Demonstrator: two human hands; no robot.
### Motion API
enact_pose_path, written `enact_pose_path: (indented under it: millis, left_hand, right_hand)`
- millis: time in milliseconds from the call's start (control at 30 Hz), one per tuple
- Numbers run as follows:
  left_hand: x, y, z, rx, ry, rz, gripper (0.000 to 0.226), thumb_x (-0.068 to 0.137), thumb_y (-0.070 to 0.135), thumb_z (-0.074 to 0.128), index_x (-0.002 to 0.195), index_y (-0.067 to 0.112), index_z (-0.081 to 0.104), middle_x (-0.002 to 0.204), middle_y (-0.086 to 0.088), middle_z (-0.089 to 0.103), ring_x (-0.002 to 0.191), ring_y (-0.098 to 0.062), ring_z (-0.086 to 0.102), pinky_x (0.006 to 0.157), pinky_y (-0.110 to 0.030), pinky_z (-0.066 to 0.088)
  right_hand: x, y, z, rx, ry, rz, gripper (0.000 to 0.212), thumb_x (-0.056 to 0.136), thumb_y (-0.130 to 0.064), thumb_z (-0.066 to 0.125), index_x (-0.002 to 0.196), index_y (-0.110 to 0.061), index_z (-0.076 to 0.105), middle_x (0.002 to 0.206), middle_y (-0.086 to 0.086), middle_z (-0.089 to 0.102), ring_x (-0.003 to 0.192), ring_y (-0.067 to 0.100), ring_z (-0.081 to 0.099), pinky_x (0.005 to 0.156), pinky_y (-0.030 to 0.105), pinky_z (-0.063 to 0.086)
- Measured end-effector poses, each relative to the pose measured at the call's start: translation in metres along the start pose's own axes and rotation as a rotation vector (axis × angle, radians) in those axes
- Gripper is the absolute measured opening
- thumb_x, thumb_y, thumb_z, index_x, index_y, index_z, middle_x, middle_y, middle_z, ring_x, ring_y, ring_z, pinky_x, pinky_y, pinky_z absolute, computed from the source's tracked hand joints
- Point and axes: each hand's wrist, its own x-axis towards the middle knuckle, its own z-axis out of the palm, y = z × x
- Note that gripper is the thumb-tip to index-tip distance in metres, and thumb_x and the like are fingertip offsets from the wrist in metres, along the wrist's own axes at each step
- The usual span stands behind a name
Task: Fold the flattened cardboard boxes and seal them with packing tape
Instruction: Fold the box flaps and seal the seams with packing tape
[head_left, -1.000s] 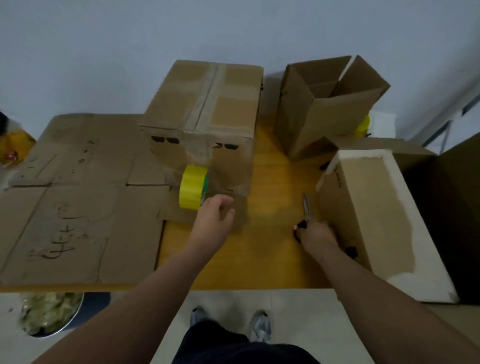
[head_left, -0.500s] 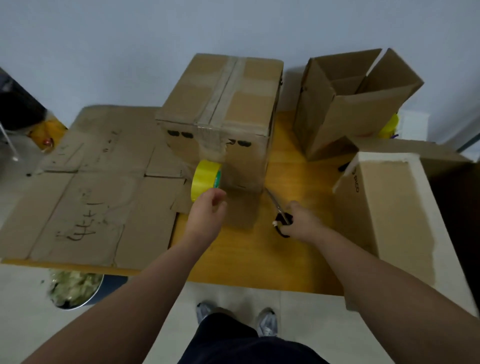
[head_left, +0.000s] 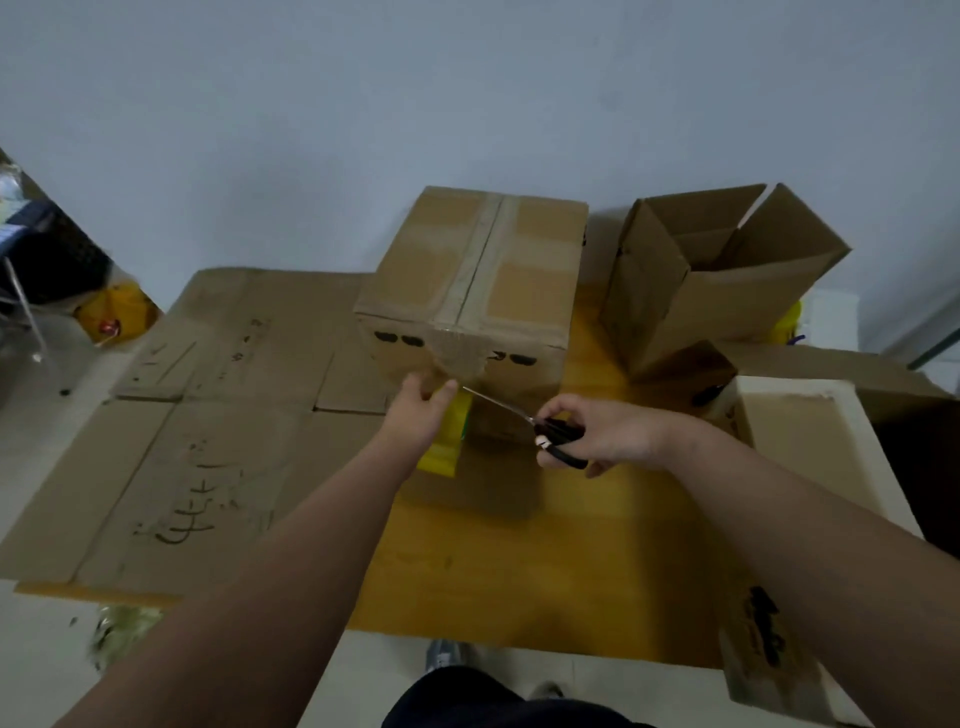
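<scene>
Three cardboard boxes on yellow table (head_left: 519, 561). Frame centre: closed box (head_left: 524, 291), top flaps shut, tape strip (head_left: 475, 270) along seam and down front face; contents not visible. Upper right: open box (head_left: 654, 291), flaps raised, only bare cardboard walls visible inside. Right edge: third box (head_left: 795, 457) with white-edged face, cut off by frame; interior not visible. Flattened cardboard (head_left: 208, 415) spread over left half of table; handwriting on it illegible.

Yellow tape roll (head_left: 449, 441) just below front face of closed box, blurred and largely hidden behind left hand (head_left: 415, 415). Further yellow object behind open box, too hidden to identify.

Left hand: extended forward, gripping the roll, thumb raised against lower end of tape strip. Right hand (head_left: 608, 434): fingers curled round black handles of scissors (head_left: 519, 413), blades pointing up-left, tip just beside left thumb; blades apart or together not discernible. Both forearms bare, entering from lower frame edge.
</scene>
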Motion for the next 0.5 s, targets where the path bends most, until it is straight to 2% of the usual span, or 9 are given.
enact_pose_path:
  millis: [100, 200, 367, 500]
  left_hand:
    - [0.004, 0.000, -0.007, -0.042, -0.066, -0.042, 0.045, 0.097, 0.034, 0.053, 0.138, 0.018, 0.044, 0.138, -0.010, 0.046, 0.123, -0.030, 0.046, 0.095, -0.036, 0.041]
    - [0.003, -0.005, -0.015, -0.074, -0.110, -0.025, 0.039, 0.096, 0.032, 0.056, 0.132, 0.018, 0.051, 0.119, -0.005, 0.052, 0.106, -0.024, 0.050, 0.089, -0.034, 0.043]
    - [-0.001, -0.013, -0.020, -0.119, -0.071, 0.047, 0.016, 0.094, 0.028, 0.059, 0.107, 0.019, 0.060, 0.099, 0.000, 0.059, 0.090, -0.018, 0.056, 0.075, -0.031, 0.047]
    - [-0.004, -0.015, -0.019, -0.194, -0.040, 0.043, 0.013, 0.096, 0.028, 0.055, 0.094, 0.018, 0.063, 0.089, -0.004, 0.062, 0.082, -0.020, 0.056, 0.071, -0.029, 0.047]
  right_hand:
    - [0.003, -0.010, -0.003, 0.019, 0.019, -0.017, 0.048, 0.079, -0.036, 0.077, 0.119, -0.034, 0.050, 0.114, -0.002, 0.055, 0.098, 0.016, 0.059, 0.076, 0.027, 0.055]
    - [0.002, -0.014, -0.008, 0.005, 0.013, -0.016, 0.046, 0.081, -0.036, 0.076, 0.119, -0.034, 0.051, 0.113, -0.005, 0.054, 0.095, 0.013, 0.057, 0.074, 0.025, 0.052]
    - [0.000, -0.021, -0.011, 0.019, 0.031, -0.036, 0.039, 0.085, -0.034, 0.070, 0.121, -0.033, 0.055, 0.111, -0.007, 0.054, 0.095, 0.011, 0.056, 0.077, 0.023, 0.052]
    - [0.003, -0.032, -0.009, 0.004, 0.010, -0.062, 0.045, 0.086, -0.031, 0.070, 0.128, -0.032, 0.056, 0.120, -0.008, 0.056, 0.105, 0.011, 0.056, 0.082, 0.023, 0.052]
